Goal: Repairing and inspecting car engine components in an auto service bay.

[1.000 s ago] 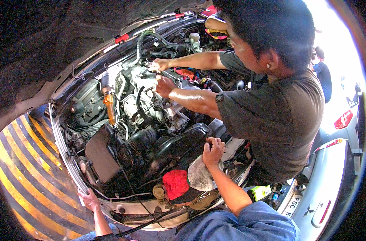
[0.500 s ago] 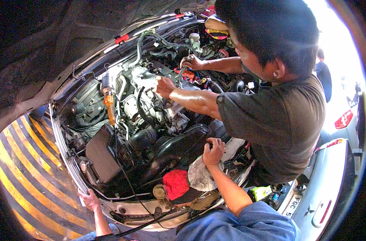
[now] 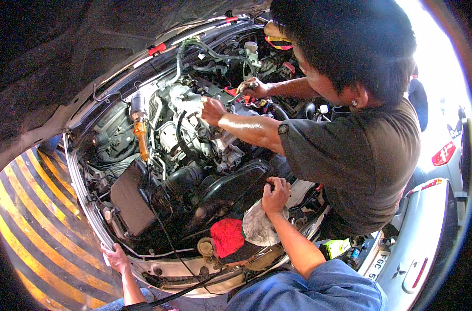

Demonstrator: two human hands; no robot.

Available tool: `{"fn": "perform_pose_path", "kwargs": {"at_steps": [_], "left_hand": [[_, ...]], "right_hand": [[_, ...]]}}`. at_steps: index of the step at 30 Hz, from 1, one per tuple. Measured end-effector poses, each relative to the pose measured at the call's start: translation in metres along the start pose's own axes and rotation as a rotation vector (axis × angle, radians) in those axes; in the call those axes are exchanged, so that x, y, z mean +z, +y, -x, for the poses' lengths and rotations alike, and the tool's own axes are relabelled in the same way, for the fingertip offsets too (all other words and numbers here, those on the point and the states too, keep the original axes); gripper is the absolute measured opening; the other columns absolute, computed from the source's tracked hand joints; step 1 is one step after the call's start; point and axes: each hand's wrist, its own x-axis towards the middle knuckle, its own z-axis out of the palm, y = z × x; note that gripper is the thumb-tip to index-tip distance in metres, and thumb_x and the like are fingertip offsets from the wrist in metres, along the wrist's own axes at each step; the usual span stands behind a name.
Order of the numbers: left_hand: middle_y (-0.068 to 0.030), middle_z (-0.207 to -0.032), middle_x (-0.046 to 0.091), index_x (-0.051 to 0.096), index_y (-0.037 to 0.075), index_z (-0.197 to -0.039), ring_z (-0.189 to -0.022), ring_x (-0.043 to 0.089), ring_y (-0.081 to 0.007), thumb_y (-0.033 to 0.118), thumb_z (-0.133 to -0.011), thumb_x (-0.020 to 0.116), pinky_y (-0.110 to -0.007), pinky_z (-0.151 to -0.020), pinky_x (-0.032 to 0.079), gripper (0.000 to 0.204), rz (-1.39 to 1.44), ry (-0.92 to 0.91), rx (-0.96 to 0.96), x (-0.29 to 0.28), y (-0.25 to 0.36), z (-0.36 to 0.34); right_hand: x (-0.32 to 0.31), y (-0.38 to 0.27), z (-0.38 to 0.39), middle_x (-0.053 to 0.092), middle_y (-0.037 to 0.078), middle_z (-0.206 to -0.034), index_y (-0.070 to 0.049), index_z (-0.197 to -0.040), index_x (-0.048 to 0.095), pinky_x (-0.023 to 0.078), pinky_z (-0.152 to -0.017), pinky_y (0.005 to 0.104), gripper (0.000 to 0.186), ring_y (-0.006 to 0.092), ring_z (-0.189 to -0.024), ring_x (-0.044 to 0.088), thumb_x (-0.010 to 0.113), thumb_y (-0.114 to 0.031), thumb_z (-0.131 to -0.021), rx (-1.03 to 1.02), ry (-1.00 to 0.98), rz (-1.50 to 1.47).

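My left hand (image 3: 116, 258) is closed over the edge of the car's fender (image 3: 93, 220) at the lower left. My right hand (image 3: 276, 196) rests at the front of the engine bay with curled fingers, above a grimy white cloth (image 3: 261, 228); whatever lies under its fingertips is hidden. A red cloth (image 3: 227, 237) lies beside the white one. Across the engine (image 3: 168, 137) leans a co-worker, whose near hand (image 3: 213, 111) is on the engine top. The co-worker's other hand (image 3: 254, 88) grips a metal wrench (image 3: 237, 97).
An orange work lamp (image 3: 141, 136) hangs over the engine, its black cable running forward. Overhead is the raised hood (image 3: 44, 67). Yellow and black stripes mark the floor (image 3: 33, 228) at left. A silver vehicle (image 3: 422, 243) stands at right.
The co-worker's hand with the wrench has swung slightly, and the wrench now lies flatter. The co-worker's head has shifted a little. Both my hands stay in place.
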Motion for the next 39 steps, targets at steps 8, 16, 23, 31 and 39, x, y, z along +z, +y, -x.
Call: {"fn": "perform_pose_path", "kwargs": {"at_steps": [8, 16, 23, 31, 39], "left_hand": [[-0.0261, -0.131, 0.064, 0.045, 0.007, -0.148, -0.118, 0.063, -0.0463, 0.034, -0.092, 0.063, -0.052, -0.098, 0.05, 0.065, 0.009, -0.01, -0.052, -0.002, 0.005, 0.002], [-0.0252, -0.134, 0.064, 0.044, 0.007, -0.15, -0.12, 0.063, -0.0454, 0.033, -0.092, 0.063, -0.051, -0.1, 0.049, 0.067, 0.007, -0.033, -0.068, -0.004, 0.007, 0.002], [-0.0258, -0.139, 0.061, 0.043, 0.007, -0.152, -0.125, 0.06, -0.0448, 0.033, -0.092, 0.062, -0.051, -0.104, 0.048, 0.068, 0.02, -0.043, -0.055, -0.006, 0.008, 0.001], [-0.0272, -0.136, 0.061, 0.043, 0.006, -0.15, -0.122, 0.06, -0.0468, 0.032, -0.092, 0.063, -0.053, -0.101, 0.048, 0.067, 0.02, -0.043, -0.054, -0.008, 0.012, 0.003], [-0.0265, -0.135, 0.062, 0.043, 0.007, -0.149, -0.122, 0.061, -0.0462, 0.032, -0.093, 0.065, -0.052, -0.1, 0.049, 0.066, 0.003, -0.047, -0.065, -0.013, 0.017, 0.004]], "right_hand": [[0.0, 0.0, 0.0, 0.068, 0.004, -0.103, -0.017, -0.095, 0.071, 0.044, -0.091, 0.0489, 0.014, 0.0321, -0.103, 0.06, 0.068, -0.017, -0.082, -0.008, 0.003, 0.003], [-0.002, -0.002, 0.0, 0.067, 0.004, -0.102, -0.015, -0.095, 0.071, 0.044, -0.092, 0.0479, 0.013, 0.0322, -0.102, 0.059, 0.067, -0.014, -0.082, -0.035, 0.022, 0.015], [-0.003, -0.003, 0.001, 0.066, 0.003, -0.103, -0.016, -0.096, 0.07, 0.044, -0.093, 0.0482, 0.014, 0.0313, -0.104, 0.059, 0.066, -0.014, -0.083, -0.012, -0.001, 0.01], [0.001, 0.003, 0.003, 0.065, 0.001, -0.102, -0.017, -0.096, 0.068, 0.044, -0.09, 0.0499, 0.015, 0.0312, -0.103, 0.058, 0.067, -0.012, -0.081, -0.06, 0.029, 0.011], [0.003, 0.008, 0.0, 0.067, 0.007, -0.1, -0.015, -0.097, 0.066, 0.044, -0.09, 0.0491, 0.014, 0.033, -0.099, 0.061, 0.067, -0.015, -0.083, -0.12, 0.029, -0.027]]}}
